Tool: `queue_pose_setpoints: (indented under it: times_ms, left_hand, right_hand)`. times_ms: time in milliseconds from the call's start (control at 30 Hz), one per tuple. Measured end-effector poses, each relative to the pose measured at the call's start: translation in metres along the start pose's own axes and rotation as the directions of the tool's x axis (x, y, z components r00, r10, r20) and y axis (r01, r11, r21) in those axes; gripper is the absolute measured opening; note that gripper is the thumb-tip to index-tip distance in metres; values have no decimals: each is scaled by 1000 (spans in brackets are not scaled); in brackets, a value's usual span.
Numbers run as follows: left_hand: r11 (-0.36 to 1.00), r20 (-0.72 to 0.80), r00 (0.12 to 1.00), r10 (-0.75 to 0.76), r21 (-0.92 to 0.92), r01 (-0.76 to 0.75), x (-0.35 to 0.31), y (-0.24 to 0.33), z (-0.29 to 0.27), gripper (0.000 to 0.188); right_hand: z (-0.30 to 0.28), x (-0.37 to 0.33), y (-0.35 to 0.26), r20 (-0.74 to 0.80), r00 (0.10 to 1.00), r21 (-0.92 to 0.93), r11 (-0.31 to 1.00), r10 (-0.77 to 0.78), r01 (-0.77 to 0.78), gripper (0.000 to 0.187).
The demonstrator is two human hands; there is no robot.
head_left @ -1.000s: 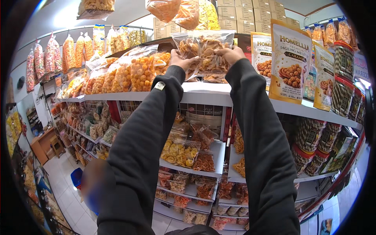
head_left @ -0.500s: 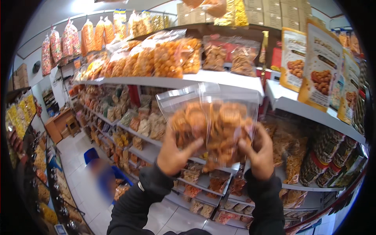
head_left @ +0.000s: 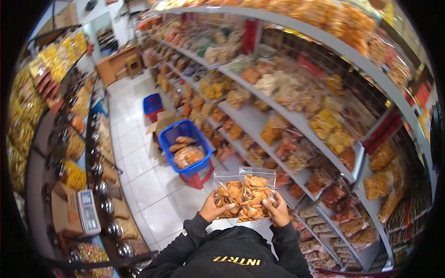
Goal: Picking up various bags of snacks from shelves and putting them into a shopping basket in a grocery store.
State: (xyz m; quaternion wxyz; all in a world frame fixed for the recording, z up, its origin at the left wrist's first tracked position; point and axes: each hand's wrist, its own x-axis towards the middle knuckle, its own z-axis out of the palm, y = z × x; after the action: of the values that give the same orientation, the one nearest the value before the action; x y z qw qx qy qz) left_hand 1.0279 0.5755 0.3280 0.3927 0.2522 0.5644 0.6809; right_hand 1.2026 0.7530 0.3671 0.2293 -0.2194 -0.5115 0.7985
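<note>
Two clear zip bags of orange-brown fried snacks are held upright side by side in front of my body. My left hand (head_left: 214, 206) grips the left bag (head_left: 229, 191) by its side, thumb across the front. Round the edge of the right bag (head_left: 255, 192) my right hand (head_left: 277, 209) is closed, its thumb pressed on the plastic. The right bag overlaps the left one and hides part of it. Fingers behind the bags are out of sight.
On the floor ahead, a blue basket (head_left: 206, 161) holds several snack bags, resting on a red stool (head_left: 198, 180). A smaller blue basket (head_left: 152, 104) stands beyond. Stocked shelves (head_left: 296, 120) run along the right; a scale (head_left: 89, 211) and cardboard box (head_left: 65, 208) sit left.
Both hands have come down and nearer my body with the two bags. The view has tipped downward and left, bringing the blue basket and lower shelves more fully into sight.
</note>
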Motion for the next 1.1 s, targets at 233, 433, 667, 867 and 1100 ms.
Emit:
queue_pose_setpoints:
  times_ms: [233, 433, 667, 867, 1100]
  left_hand:
    - [998, -368, 928, 59, 51, -44, -86, -11, -119, 59]
    - [999, -578, 816, 19, -11, -31, -136, -28, -189, 48]
    - [997, -703, 711, 29, -35, -76, -128, -12, -264, 46]
    - [999, -701, 713, 24, 45, 10, -72, 31, -344, 49]
    - [998, -575, 818, -32, 20, 54, 32, 76, -426, 50]
  right_hand:
    - [96, 48, 100, 167, 937, -8, 951, 307, -310, 42]
    - [189, 90, 155, 238, 830, -82, 862, 504, -500, 43]
    - [272, 161, 191, 327, 709, -256, 781, 625, -570, 37]
    - [328, 243, 217, 423, 702, -143, 807, 573, -573, 42]
    - [353, 338, 238, 311, 825, -33, 873, 472, -487, 52]
